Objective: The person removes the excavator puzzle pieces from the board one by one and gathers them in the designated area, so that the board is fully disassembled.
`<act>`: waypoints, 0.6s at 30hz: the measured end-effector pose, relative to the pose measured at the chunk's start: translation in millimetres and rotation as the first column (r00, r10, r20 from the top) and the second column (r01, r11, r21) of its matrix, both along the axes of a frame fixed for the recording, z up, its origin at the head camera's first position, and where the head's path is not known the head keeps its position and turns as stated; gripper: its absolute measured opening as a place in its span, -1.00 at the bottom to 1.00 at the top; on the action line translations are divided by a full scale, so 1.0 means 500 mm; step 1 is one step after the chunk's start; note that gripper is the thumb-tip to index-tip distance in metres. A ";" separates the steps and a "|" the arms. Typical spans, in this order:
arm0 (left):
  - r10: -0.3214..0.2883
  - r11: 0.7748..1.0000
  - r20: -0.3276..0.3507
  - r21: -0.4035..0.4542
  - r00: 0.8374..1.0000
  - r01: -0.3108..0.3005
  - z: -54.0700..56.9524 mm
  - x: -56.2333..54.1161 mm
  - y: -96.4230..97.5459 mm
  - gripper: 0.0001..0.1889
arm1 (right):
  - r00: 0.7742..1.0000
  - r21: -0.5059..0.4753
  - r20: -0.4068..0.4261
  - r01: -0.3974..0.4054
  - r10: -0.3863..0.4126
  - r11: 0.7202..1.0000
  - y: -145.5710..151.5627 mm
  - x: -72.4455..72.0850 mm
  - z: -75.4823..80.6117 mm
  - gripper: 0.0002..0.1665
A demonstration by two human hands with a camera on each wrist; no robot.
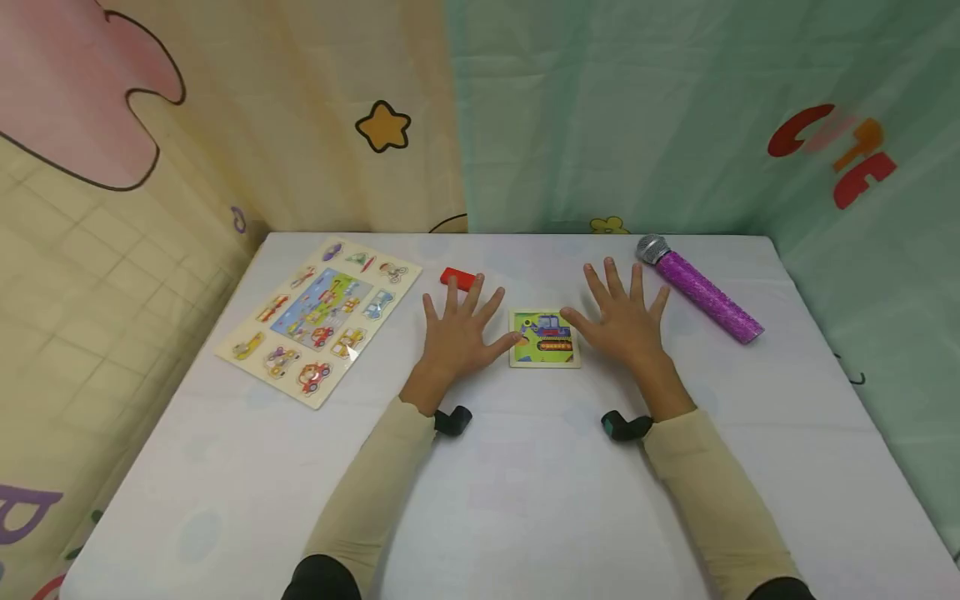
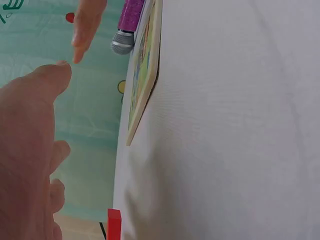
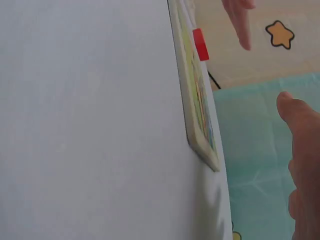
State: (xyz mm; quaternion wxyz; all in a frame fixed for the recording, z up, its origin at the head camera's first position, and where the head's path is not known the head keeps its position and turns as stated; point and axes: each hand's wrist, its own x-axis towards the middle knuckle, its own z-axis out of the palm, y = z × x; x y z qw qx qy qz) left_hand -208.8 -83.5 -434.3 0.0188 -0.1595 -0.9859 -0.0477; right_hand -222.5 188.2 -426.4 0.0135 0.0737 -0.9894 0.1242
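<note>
My left hand (image 1: 456, 336) lies flat on the table (image 1: 525, 483), fingers straight and spread, thumb tip at the left edge of the small square puzzle (image 1: 545, 339). My right hand (image 1: 624, 321) lies flat likewise, fingers splayed, thumb reaching the puzzle's upper right edge; neither hand grips anything. The puzzle sits between the two hands, near the table's centre, flat on the surface. Open room: a broad bare stretch of table lies toward me, below both wrists, and more lies to the right of my right hand. A red block (image 1: 458, 277) rests just beyond my left fingertips. A purple glitter microphone (image 1: 701, 289) with a grey mesh head lies diagonally, just right of my right fingers. A larger puzzle board (image 1: 321, 318) with vehicle pictures lies well apart at the left, angled to the table edge. The table is covered in a pale, smooth, faintly patterned cloth. Printed fabric walls enclose it: cream with a star on the left, mint green on the right. The small puzzle is a thin wooden board with a pale rim; the left wrist view shows its edge (image 2: 145, 80) slightly raised above the cloth.
</note>
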 end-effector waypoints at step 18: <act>-0.330 0.942 0.172 0.118 0.928 0.313 -0.005 0.063 -0.013 -0.38 | 0.892 -0.132 0.113 -0.424 0.439 0.896 -0.133 -0.066 0.000 -0.66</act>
